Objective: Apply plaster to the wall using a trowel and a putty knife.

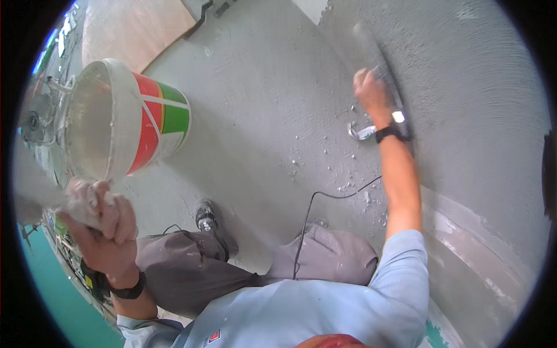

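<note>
My left hand [103, 226] is closed round the plaster-smeared handle of a scraper, whose pale, blurred blade [36, 188] reaches toward the left rim, just below the bucket's mouth. My right hand [371, 93] grips a long steel trowel [368, 43], blurred, lying against the grey plastered wall [470, 104] on the right. Beside my right wrist is a small shiny object [361, 132] that I cannot make out. A white bucket [151, 124] with red and green panels lies in front of me at the left, its plaster-coated mouth facing left.
The grey floor [243, 110] has scattered crumbs and a thin black cable [336, 195] running past my knee. A wooden board [130, 29] lies at the upper left. My shod foot [208, 217] is below the bucket. Cluttered items line the left rim beside a teal surface [43, 267].
</note>
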The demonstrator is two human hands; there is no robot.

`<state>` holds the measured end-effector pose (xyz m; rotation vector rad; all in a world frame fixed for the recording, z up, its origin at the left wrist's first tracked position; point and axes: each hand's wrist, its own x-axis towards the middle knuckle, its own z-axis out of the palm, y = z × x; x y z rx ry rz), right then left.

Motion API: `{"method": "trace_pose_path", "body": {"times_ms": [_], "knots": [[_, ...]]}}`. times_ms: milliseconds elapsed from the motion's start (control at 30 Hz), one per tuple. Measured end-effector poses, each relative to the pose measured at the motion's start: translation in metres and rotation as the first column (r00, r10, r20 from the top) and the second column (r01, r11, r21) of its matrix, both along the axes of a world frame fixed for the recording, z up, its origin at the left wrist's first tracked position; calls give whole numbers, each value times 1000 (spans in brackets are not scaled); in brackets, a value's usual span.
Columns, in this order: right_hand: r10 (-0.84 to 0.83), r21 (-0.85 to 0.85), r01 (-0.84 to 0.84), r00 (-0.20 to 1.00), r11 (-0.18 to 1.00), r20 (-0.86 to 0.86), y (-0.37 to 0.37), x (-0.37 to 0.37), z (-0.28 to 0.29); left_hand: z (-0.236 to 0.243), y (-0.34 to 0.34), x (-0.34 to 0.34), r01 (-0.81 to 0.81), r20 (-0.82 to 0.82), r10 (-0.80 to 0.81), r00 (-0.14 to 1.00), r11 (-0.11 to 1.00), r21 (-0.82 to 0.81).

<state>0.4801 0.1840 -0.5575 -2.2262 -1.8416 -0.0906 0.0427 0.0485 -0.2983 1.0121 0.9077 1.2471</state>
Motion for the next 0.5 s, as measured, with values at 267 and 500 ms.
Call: {"method": "trace_pose_path", "body": {"times_ms": [267,500], "knots": [[-88,-341,36,986,940,-139,-93,35,-18,13,-4,4,72,-57,-67,996,993,90],[-211,-352,130,957,927,-199,-124,81,-105,-7,18,31,117,-8,-117,993,993,31]]}}
